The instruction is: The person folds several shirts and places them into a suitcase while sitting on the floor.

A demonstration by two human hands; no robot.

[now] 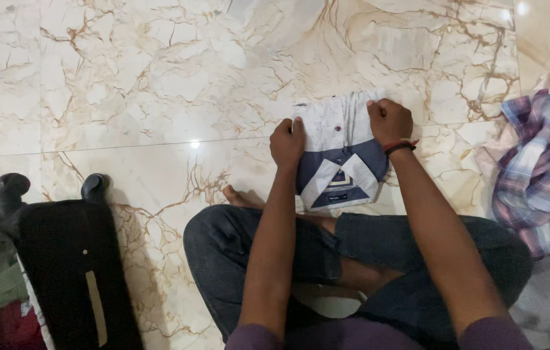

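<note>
Left hand (286,142) and right hand (388,120) pressing folded white shirt (341,155), marble floor (158,84), plaid shirt (537,168) nearby

The floor (126,84) is of glossy cream marble tiles with brown veins. A folded white shirt with a dark blue collar (342,152) lies on it, near the middle. At the right edge lies a heap of checked shirts (540,175). At the lower left corner lies a black suitcase (68,266), open.

Folded shirt (340,152) on floor (126,84) before crossed legs (353,253), suitcase (61,266) left, plaid shirt (540,175) right
</note>
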